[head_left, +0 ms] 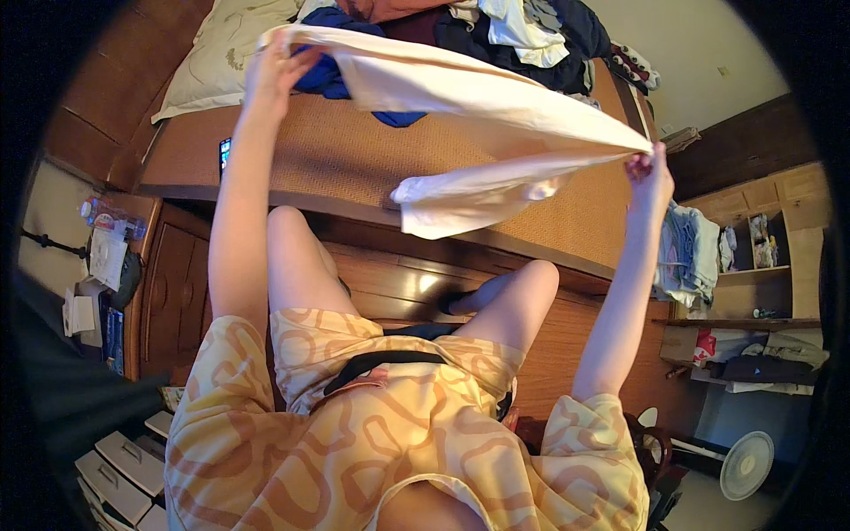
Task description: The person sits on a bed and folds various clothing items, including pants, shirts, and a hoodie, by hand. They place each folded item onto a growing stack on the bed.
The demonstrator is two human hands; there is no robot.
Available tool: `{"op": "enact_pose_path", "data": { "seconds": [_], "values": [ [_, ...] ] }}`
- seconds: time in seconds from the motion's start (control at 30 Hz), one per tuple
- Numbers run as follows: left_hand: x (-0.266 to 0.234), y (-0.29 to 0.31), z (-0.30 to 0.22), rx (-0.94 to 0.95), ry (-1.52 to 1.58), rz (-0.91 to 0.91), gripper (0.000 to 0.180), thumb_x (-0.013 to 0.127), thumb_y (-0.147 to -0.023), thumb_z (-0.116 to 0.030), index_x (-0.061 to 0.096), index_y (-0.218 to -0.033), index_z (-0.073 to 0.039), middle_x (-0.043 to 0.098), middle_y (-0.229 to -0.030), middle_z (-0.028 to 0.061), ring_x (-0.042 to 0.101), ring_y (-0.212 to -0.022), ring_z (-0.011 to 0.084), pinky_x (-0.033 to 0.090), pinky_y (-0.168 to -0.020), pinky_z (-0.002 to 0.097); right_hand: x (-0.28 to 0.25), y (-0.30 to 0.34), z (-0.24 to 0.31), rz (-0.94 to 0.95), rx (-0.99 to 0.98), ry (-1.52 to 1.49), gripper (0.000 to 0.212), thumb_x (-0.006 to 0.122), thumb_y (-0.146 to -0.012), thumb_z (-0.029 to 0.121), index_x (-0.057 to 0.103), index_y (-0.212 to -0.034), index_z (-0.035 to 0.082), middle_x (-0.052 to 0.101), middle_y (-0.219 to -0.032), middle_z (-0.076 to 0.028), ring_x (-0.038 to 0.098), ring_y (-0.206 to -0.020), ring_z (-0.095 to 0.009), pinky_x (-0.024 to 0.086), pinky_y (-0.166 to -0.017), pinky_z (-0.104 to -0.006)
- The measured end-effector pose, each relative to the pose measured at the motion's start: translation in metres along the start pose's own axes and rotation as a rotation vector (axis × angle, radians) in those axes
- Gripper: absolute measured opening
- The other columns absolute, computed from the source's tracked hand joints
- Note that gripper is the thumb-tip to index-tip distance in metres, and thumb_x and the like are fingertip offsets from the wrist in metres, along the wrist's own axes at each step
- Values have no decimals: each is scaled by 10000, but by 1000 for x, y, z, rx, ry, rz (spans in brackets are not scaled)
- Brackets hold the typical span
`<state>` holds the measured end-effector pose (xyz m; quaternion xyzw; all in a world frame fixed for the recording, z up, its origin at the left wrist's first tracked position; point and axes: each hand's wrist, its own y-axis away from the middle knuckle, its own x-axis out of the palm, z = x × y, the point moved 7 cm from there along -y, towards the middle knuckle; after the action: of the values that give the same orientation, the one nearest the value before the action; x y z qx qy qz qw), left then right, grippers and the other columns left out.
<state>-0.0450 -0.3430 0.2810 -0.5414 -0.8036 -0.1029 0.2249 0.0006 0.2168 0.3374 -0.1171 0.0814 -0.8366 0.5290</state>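
Out goes the pale cloth (469,84), stretched above the bed (336,155), the right hand (653,181) pinching one end, the left hand (274,75) at the other with fingers loosely apart, exact grip unclear. This looks like the spreading-out step, and the next move seems to call for controlling that loose, drooping flap! Over right, wooden shelves (804,234) hold small items; lower left, drawers (119,469) hide their contents.

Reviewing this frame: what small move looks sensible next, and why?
Probably lower the cream cloth onto the woven mat: the left hand and right hand hold it stretched between them above that surface, while a loose part trails from the right hand's end.
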Motion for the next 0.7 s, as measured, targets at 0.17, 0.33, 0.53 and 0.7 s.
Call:
{"op": "enact_pose_path", "data": {
  "seconds": [0.17, 0.33, 0.53, 0.7],
  "values": [
    [-88, -35, -23, 53, 175, -83, 350, 427, -953, -242, 400, -1148, 48, 535, -1098, 219, 601, -976, 338, 515, -874, 409, -23, -19, 28, -124, -55, 110, 382, 519, -916, 358, 605, -894, -14, 612, -801, -76, 604, -719, -165, 511, -694, -288],
    [-117, -34, -15, 17, -12, -157, 369, 400, -964, -270, 405, -1153, 47, 550, -1101, 191, 633, -927, 306, 561, -799, 339, -85, -57, 4, -151, -46, 193, 386, 512, -917, 372, 613, -927, 0, 619, -858, -68, 597, -765, -152, 504, -721, -299],
    [-114, -14, -105, 364, -221, -200, 410, 454, -945, -297, 469, -1165, 49, 607, -1043, 149, 645, -891, 205, 540, -804, 270, -84, -57, 28, -275, -10, 174, 328, 543, -903, 363, 612, -873, 44, 569, -711, 6, 499, -593, -77, 404, -532, -207],
    [-67, 20, -84, 250, -750, 53, 449, 362, -958, -404, 523, -1194, -57, 654, -969, 88, 632, -840, 139, 467, -796, 268, -94, -55, 24, -140, -69, 297, 339, 524, -918, 346, 536, -699, 88, 431, -569, 50, 386, -493, -46, 290, -444, -210]
  ]
}}
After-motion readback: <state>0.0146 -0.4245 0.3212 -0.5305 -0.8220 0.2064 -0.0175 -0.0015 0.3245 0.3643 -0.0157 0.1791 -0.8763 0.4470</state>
